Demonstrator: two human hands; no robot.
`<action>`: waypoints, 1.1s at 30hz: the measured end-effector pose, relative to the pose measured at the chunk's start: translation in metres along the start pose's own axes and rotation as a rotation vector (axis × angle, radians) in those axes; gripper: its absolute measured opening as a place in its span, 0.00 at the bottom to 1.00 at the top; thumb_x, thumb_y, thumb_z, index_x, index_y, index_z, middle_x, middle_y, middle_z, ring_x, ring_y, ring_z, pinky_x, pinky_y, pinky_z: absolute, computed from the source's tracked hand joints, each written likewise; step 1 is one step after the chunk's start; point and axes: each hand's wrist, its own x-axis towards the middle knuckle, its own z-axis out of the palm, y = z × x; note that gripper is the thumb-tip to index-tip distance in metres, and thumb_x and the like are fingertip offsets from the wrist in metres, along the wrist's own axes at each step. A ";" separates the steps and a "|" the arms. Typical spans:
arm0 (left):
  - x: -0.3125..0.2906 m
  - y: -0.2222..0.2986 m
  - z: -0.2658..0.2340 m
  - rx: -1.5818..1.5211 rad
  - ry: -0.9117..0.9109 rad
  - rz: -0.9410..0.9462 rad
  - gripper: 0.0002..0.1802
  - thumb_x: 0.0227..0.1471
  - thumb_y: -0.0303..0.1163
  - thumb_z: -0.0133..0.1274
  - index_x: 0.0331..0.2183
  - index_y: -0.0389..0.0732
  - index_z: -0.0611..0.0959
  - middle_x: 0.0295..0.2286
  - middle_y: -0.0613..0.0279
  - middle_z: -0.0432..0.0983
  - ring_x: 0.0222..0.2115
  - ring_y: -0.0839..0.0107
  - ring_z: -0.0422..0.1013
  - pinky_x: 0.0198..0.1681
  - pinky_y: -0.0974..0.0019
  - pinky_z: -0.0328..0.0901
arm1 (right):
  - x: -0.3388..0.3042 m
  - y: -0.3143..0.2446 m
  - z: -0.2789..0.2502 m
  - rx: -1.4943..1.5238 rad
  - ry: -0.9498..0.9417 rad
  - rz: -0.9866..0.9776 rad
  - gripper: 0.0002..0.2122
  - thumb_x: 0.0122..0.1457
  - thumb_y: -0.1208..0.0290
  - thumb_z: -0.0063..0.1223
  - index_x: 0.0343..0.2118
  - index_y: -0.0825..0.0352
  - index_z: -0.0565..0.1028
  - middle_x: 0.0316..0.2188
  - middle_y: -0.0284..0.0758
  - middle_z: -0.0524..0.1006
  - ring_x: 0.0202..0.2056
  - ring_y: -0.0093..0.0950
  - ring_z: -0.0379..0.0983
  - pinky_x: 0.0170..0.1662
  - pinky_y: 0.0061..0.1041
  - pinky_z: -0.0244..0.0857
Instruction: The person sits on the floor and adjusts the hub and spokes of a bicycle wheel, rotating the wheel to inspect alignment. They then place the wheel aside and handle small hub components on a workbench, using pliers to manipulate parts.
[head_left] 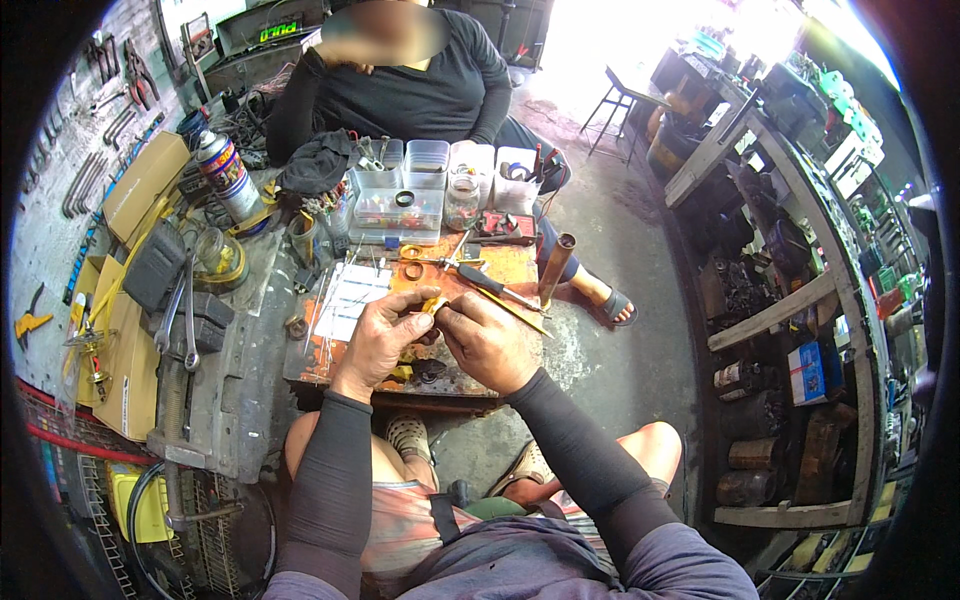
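Between the fingertips of both hands is a small yellow, brass-coloured piece (pixel 434 304), too small and covered to name. My left hand (pixel 388 336) pinches it between thumb and fingers. My right hand (pixel 489 342) meets it from the other side with its fingers curled in; their tips are partly hidden. Both hands are over the worn orange workbench (pixel 510 262). Just beyond them lie a brass ring (pixel 413 271) and a T-handled tool (pixel 458 247). A yellow pencil-like stick (pixel 520 322) runs out past my right hand. To the left rests a white printed sheet (pixel 352 300) with thin rods on it.
Clear plastic boxes (pixel 398 222) and a glass jar (pixel 462 203) line the bench's far side. An upright metal tube (pixel 558 268) stands at its right. Another person (pixel 420 105) sits opposite. Wrenches (pixel 191 330) and a spray can (pixel 228 175) are at left, a shelf rack (pixel 775 300) at right.
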 end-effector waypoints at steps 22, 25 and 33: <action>0.001 0.002 0.005 -0.074 0.046 0.046 0.22 0.67 0.29 0.61 0.59 0.34 0.83 0.45 0.57 0.86 0.42 0.71 0.83 0.45 0.66 0.81 | -0.020 0.005 0.000 0.179 0.115 0.214 0.17 0.61 0.84 0.62 0.53 0.63 0.85 0.48 0.40 0.84 0.46 0.41 0.84 0.49 0.35 0.78; 0.000 0.002 0.004 -0.076 0.051 0.037 0.22 0.67 0.30 0.61 0.59 0.34 0.83 0.45 0.57 0.86 0.41 0.71 0.84 0.46 0.66 0.81 | -0.023 0.010 0.002 0.169 0.136 0.256 0.15 0.61 0.83 0.62 0.50 0.65 0.86 0.45 0.41 0.85 0.46 0.42 0.84 0.51 0.38 0.76; 0.000 0.006 0.005 -0.107 0.033 0.041 0.23 0.66 0.27 0.63 0.59 0.30 0.82 0.46 0.56 0.85 0.44 0.72 0.82 0.49 0.65 0.81 | -0.026 0.000 0.002 0.165 0.062 0.194 0.21 0.61 0.82 0.62 0.58 0.61 0.82 0.50 0.43 0.82 0.48 0.46 0.83 0.51 0.39 0.78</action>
